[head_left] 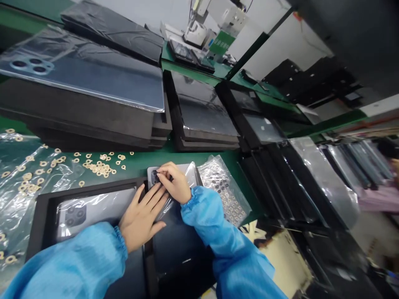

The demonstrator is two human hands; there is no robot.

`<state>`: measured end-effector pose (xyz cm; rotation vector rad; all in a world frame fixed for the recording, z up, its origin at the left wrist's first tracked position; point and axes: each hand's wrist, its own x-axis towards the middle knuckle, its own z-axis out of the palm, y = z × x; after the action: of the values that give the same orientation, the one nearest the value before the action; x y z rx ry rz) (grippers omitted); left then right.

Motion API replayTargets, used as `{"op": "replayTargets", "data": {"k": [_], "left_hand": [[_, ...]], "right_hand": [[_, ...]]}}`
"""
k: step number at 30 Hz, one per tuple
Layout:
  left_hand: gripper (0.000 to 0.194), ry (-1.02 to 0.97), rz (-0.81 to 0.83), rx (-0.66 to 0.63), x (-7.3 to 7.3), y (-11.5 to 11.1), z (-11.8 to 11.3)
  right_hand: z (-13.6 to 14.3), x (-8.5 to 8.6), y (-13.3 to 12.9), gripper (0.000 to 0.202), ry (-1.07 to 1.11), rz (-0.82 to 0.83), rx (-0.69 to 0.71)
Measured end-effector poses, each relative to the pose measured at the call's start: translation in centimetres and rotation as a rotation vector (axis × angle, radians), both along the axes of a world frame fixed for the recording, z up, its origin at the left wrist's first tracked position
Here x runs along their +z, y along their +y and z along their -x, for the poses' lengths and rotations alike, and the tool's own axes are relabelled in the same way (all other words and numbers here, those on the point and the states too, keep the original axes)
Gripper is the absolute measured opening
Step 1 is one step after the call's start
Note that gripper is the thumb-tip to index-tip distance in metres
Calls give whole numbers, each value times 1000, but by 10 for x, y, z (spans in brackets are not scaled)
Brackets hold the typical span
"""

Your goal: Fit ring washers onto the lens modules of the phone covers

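My left hand [141, 218] lies flat with fingers spread on a dark glossy panel [177, 245] in a black tray. My right hand [175, 182] bends over the panel's upper end, thumb and fingers pinched close to the dark camera rings [155, 176]; whatever is between the fingertips is too small to make out. Clear film wrinkles under both hands. Left of them, a second film-covered panel [106, 203] with a camera block rests in a black foam tray [46, 207]. Blue sleeves cover both arms.
Small gold rings [101, 168] lie scattered on the green table [140, 160] and on clear plastic at left. A bag of small rings [229, 195] is right of my hands. Stacked foam trays [93, 116] stand behind; upright dark panels [289, 182] fill the right.
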<state>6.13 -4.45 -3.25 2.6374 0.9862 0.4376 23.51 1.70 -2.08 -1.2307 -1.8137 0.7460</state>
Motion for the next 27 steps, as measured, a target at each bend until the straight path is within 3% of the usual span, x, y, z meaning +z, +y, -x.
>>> {"op": "replayTargets", "data": {"k": [6, 13, 22, 27], "left_hand": [[67, 7, 3, 8, -1, -1, 0], [67, -8, 5, 19, -3, -2, -2], [68, 6, 47, 14, -5, -2, -1], [68, 30, 86, 12, -6, -2, 0]], "right_hand": [[3, -1, -2, 9, -37, -34, 17], [5, 4, 9, 11, -21, 44, 50], [4, -4, 11, 11, 91, 89, -6], [9, -2, 14, 12, 163, 15, -74]]}}
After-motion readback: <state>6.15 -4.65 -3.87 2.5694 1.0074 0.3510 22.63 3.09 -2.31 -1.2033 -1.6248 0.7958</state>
